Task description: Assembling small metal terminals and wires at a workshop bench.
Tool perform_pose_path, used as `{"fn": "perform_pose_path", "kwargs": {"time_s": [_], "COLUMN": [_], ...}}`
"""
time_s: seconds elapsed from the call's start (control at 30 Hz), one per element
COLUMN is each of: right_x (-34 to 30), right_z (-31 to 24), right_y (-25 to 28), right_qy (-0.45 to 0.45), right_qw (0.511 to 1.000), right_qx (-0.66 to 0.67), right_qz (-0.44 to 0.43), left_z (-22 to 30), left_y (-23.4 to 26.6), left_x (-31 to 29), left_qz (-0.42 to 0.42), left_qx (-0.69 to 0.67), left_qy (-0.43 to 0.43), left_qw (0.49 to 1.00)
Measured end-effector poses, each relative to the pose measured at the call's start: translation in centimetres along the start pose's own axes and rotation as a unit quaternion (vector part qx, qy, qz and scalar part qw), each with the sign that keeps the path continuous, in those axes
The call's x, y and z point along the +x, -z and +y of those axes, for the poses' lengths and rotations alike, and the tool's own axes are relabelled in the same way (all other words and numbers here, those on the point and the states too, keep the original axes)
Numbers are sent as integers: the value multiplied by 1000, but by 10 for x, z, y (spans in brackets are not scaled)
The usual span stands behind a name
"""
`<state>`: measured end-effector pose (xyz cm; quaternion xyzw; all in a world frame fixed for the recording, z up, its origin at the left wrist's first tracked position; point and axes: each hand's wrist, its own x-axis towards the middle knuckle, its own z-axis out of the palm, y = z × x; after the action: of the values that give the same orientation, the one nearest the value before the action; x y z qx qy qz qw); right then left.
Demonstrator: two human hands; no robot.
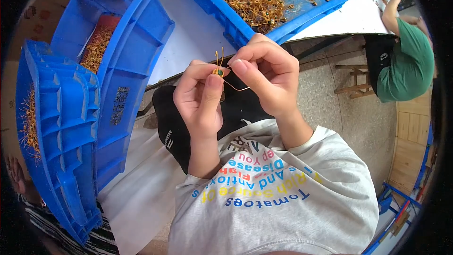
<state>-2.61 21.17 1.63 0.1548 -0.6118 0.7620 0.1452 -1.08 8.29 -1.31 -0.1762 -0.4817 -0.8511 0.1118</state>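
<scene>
Between the thumb and index finger of my left hand (200, 101) is a small ring-shaped copper wire coil (218, 72) with a dark green core. Two thin wire ends stand up from it. My right hand (271, 73) is close beside, thumb and index finger pinched together at a thin copper wire (237, 87) that trails from the coil and curves beneath the thumb. The fingertips of the right hand partly hide where they grip this wire. Both hands are raised in front of my body, just short of the table edge.
Beyond my hands, a blue tray (302, 29) on the white table (177, 33) holds a heap of wire coils (250, 2). Two blue bins (127, 99) with more coils stand at left. A person in green (406, 66) sits at right, near a wooden stool (353, 81).
</scene>
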Motion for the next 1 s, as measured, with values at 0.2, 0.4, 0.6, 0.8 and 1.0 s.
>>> {"fn": "perform_pose_path", "kwargs": {"time_s": [0.2,0.4,0.6,0.8,1.0], "right_x": [1,6,12,18,24], "right_z": [1,-7,-27,-29,-28], "right_y": [1,3,8,5,8], "right_qy": [5,23,98,157,229], "right_qw": [1000,999,979,954,928], "right_qx": [-4,-27,-175,-250,-287], "right_qz": [-12,12,-27,-58,-66], "left_z": [-2,6,12,14,15], "left_y": [1,6,2,2,1], "left_x": [1,3,8,6,7], "left_qz": [9,13,44,16,5], "left_qx": [-21,66,186,209,190], "left_qy": [-11,-6,-45,-45,-33], "left_qw": [1000,998,980,977,981]}}
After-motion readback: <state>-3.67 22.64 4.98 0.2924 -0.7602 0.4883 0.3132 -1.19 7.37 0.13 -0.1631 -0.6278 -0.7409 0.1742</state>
